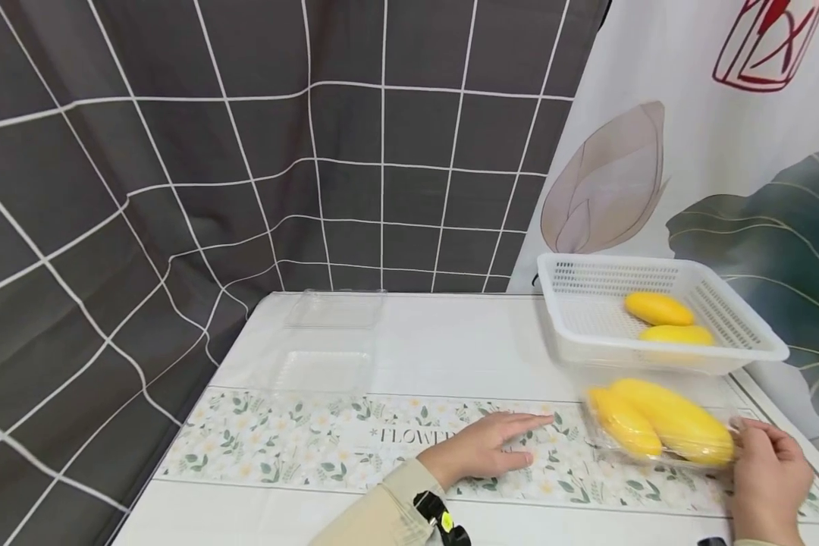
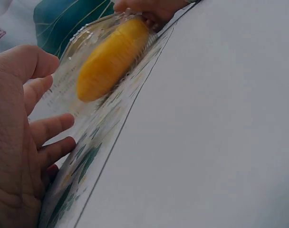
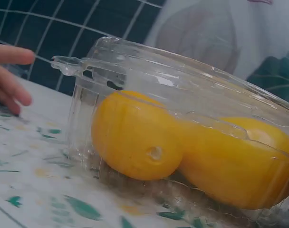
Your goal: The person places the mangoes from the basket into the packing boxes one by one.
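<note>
On flowered table (image 1: 450, 349); fruit (image 1: 676, 421) (curtain (image 1: 419, 129) behind)

Left hand (image 1: 483, 449) outstretched, right hand (image 1: 770, 472) curled

Fruits (image 1: 676, 421) in container (image 3: 139, 64), basket (image 1: 600, 350) behind

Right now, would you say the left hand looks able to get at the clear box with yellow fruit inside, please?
Probably yes: the left hand is empty, its fingers point towards the clear box, and only tablecloth shows between; the right hand holds the opposite end.
</note>
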`<action>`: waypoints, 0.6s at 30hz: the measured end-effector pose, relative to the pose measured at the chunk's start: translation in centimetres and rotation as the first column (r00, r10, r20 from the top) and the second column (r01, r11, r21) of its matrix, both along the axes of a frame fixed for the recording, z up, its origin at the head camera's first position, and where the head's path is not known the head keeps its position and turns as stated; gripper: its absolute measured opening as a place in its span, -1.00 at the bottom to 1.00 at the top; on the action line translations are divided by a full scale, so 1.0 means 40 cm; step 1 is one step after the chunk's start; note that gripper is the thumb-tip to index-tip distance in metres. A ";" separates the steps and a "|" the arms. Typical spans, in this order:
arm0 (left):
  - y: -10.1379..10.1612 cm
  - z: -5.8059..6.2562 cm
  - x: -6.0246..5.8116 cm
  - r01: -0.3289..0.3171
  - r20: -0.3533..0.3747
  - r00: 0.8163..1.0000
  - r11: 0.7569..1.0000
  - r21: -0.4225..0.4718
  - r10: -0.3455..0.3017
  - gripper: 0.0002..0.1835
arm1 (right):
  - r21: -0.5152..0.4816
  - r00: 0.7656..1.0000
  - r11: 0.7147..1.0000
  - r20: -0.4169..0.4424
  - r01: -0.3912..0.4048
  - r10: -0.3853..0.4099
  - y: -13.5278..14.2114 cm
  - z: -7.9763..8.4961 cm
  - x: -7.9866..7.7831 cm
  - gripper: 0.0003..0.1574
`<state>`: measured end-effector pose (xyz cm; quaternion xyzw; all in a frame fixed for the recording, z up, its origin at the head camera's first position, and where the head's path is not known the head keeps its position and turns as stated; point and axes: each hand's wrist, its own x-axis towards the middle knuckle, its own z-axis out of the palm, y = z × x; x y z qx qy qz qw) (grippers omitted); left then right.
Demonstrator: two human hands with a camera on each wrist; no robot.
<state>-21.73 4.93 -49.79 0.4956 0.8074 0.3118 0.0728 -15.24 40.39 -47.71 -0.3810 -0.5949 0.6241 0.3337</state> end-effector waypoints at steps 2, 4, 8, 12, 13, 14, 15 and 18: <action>0.001 -0.003 -0.001 0.008 -0.022 1.000 1.000 -0.015 -0.008 -0.38 | 0.048 0.999 0.999 0.048 0.022 -0.025 0.022 0.001 0.006 -0.81; 0.003 -0.006 -0.002 0.014 -0.031 0.999 1.000 -0.019 -0.015 -0.38 | 0.091 0.996 0.995 0.079 0.034 -0.041 0.044 -0.004 0.009 -0.79; 0.004 -0.011 -0.001 0.029 -0.032 0.999 0.999 -0.020 -0.030 -0.38 | 0.143 0.988 0.989 0.143 0.035 -0.056 0.072 -0.007 0.012 -0.76; -0.009 -0.001 0.006 0.001 0.094 0.996 1.000 0.010 -0.002 -0.39 | 0.199 0.982 0.980 0.182 0.021 -0.058 0.065 0.004 0.018 -0.73; -0.014 0.005 0.008 -0.017 0.155 0.988 0.999 0.029 0.012 -0.39 | 0.230 0.979 0.973 0.192 0.023 -0.069 0.058 0.009 0.019 -0.68; -0.021 0.011 0.008 -0.029 0.223 0.975 0.998 0.059 0.015 -0.40 | 0.274 0.977 0.961 0.199 0.025 -0.082 0.050 0.013 0.020 -0.63; -0.029 0.018 0.007 -0.045 0.282 0.959 0.995 0.087 0.019 -0.40 | 0.329 0.972 0.944 0.216 0.021 -0.097 0.040 0.020 0.020 -0.56; -0.055 0.046 -0.007 -0.063 0.388 0.922 0.983 0.171 -0.009 -0.40 | 0.529 0.974 0.849 0.182 0.016 -0.132 0.003 0.043 0.015 -0.44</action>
